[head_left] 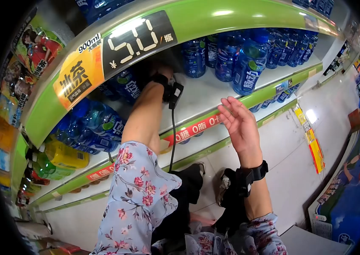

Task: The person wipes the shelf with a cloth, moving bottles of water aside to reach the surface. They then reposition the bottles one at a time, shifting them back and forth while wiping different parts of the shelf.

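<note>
My left hand [165, 71] reaches deep onto the shelf, under the curved green price rail. Its fingers are lost in the shadow there, so what they touch is hidden. A blue drink bottle [125, 86] stands just left of that wrist. My right hand [243, 127] hangs in front of the shelf edge, palm turned inward and fingers stretched, holding nothing. Nearest to it is a blue bottle with a blue cap [250, 63] at the front of the shelf. More blue bottles [195, 57] stand behind and beside that one.
The green price rail [214, 19] arches over the shelf opening. Yellow bottles [67, 155] and green ones sit at the left. A black cable [173, 140] runs down from my left wrist. A blue printed display box [354, 182] stands on the floor at right.
</note>
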Available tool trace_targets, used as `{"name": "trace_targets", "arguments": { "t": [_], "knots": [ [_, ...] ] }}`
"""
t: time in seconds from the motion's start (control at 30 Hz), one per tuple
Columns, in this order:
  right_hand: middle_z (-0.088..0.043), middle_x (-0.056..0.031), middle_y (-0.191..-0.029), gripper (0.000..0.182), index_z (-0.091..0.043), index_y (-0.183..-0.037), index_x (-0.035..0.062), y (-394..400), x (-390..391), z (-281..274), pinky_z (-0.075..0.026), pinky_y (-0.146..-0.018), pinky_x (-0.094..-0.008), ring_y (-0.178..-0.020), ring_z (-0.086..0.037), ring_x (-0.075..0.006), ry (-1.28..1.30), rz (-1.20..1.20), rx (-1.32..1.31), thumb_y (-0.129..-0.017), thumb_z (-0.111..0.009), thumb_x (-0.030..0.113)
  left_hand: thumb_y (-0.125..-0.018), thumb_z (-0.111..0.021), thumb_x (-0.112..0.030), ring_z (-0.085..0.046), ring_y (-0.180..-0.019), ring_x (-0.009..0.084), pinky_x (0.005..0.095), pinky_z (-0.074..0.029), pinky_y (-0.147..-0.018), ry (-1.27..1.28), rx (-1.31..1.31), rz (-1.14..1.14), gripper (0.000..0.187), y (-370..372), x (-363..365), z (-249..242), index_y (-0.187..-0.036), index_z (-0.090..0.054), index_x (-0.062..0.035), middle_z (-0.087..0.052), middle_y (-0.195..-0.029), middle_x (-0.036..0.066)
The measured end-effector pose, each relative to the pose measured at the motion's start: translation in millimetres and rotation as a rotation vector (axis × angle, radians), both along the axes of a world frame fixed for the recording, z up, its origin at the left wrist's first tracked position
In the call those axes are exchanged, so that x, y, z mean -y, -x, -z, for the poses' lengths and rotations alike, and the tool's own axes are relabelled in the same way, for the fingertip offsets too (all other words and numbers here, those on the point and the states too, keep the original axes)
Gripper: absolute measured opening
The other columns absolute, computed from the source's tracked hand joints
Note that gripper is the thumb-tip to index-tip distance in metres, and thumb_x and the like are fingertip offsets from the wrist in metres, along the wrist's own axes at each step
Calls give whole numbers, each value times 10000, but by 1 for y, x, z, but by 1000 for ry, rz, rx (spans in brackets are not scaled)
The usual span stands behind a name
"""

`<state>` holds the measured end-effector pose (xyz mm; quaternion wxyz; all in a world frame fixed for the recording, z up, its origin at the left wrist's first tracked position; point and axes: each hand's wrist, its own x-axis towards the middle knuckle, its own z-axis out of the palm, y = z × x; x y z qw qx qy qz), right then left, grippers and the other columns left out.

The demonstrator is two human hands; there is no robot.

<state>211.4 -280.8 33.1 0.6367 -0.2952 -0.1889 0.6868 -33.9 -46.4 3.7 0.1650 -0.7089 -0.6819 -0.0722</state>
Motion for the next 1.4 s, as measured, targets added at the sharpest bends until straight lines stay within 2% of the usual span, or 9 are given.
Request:
{"name": "trace_targets", "arguments": {
  "t": [0.27,0.37,0.63,0.73,0.87,1.03,1.2,1.33,1.4],
  "knots": [
    [-596,-157,-1070,259,-508,-1114,-33,2,11,3,-514,-752,-283,-927,-613,-211,-36,-10,4,-882,-510,83,-744,-591,-314,-622,-946,302,376,-478,-847,278,23,-164,339,-20,67,-23,-939,-687,-54,-652,-1009,144],
    [-601,-157,-1064,251,-516,-1105,-36,3,13,5,-517,-749,-283,-913,-620,-209,-45,-13,28,-883,-508,81,-706,-615,-302,-636,-909,293,376,-494,-797,166,69,-98,313,-17,90,-25,-879,-701,-56,-669,-940,134],
    [-608,-163,-1057,237,-541,-1082,-27,13,18,-9,-515,-743,-274,-895,-626,-198,-189,-34,209,-880,-541,98,-804,-478,-213,-636,-925,259,357,-452,-805,248,47,61,290,-34,149,-36,-898,-705,-59,-672,-951,142],
    [-611,-142,-1063,274,-533,-1117,-23,37,4,-37,-499,-761,-270,-906,-617,-184,-267,-130,314,-873,-559,101,-820,-461,-217,-623,-954,291,373,-460,-821,205,195,17,312,-34,154,-31,-923,-688,-29,-657,-981,179],
    [-573,-137,-1165,352,-509,-1174,-21,94,-31,-74,-462,-834,-289,-1003,-578,-198,-402,-237,506,-863,-575,129,-821,-479,-224,-631,-927,233,348,-452,-798,119,290,37,277,-37,151,-22,-928,-698,-93,-674,-964,106],
    [-569,-86,-1168,558,-499,-1211,8,178,-80,-78,-424,-877,-292,-1052,-531,-189,-567,-313,706,-701,-725,6,-835,-482,-236,-597,-991,223,376,-441,-805,-172,546,252,301,-30,144,-7,-1033,-655,-90,-653,-1028,89],
    [-558,-74,-1196,640,-513,-1222,65,209,-77,-87,-390,-956,-297,-1103,-495,-189,-494,-435,707,-643,-785,39,-842,-474,-233,-583,-1009,234,383,-433,-809,-57,504,223,309,-37,133,-5,-1059,-637,-85,-639,-1053,94],
    [-571,-77,-1173,590,-540,-1191,58,200,-88,-86,-412,-922,-294,-1075,-514,-183,-769,-376,997,-655,-787,83,-848,-467,-230,-571,-1023,243,389,-427,-812,-40,470,198,316,-41,129,-1,-1079,-623,-81,-627,-1073,99],
    [-581,-86,-1151,560,-554,-1170,50,193,-96,-79,-419,-909,-293,-1063,-521,-178,-812,-412,923,-663,-785,107,-850,-464,-229,-566,-1030,247,392,-424,-814,-42,439,153,320,-40,127,3,-1089,-616,-79,-622,-1083,101]
  ]
}}
